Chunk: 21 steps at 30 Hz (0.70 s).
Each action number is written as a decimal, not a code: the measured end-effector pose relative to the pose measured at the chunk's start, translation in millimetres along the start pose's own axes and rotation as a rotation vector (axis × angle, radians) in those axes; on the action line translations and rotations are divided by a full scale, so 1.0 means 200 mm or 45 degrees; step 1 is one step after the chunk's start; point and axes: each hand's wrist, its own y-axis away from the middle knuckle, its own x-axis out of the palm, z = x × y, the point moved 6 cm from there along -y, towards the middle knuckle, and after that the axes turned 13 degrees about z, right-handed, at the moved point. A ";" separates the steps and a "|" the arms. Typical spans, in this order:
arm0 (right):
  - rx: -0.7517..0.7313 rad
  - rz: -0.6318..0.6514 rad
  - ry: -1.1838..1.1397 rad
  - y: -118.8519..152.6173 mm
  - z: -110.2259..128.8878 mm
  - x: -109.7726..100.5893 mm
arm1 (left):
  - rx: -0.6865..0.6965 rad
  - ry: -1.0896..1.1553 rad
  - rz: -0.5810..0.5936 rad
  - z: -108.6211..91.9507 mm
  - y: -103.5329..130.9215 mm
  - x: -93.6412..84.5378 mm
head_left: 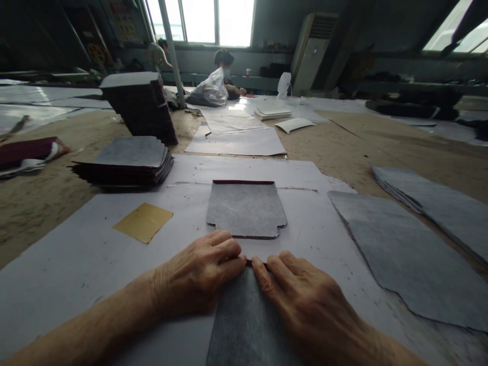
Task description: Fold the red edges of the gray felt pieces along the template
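Observation:
A grey fabric piece (247, 320) with a narrow dark strip along its far edge lies in front of me on white paper. My left hand (202, 269) has its fingers curled together, pressing that edge from the left. From the right, my right hand (301, 284) pinches the same edge with its fingertips. A short bit of dark strip shows between the two hands; the rest of the edge is under my fingers. Just beyond lies a notched grey fabric panel (246, 208) with a dark folded far edge.
A yellow card (145, 222) lies to the left. Behind it stand a low stack of grey-topped pieces (127, 152) and a taller dark stack (137, 104). Large grey sheets (404, 249) are at the right. Two people are at the back, one beside a plastic bag (209, 91).

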 end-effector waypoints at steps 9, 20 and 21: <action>-0.122 -0.087 -0.276 -0.05 0.00 0.04 | -0.094 0.208 -0.144 0.07 0.03 -0.06; -0.106 -0.061 -0.420 -0.07 -0.05 0.06 | -0.434 0.090 0.076 -0.21 0.11 -0.01; -0.100 -0.047 -0.410 -0.07 -0.05 0.06 | -0.433 0.081 0.087 -0.21 0.11 0.00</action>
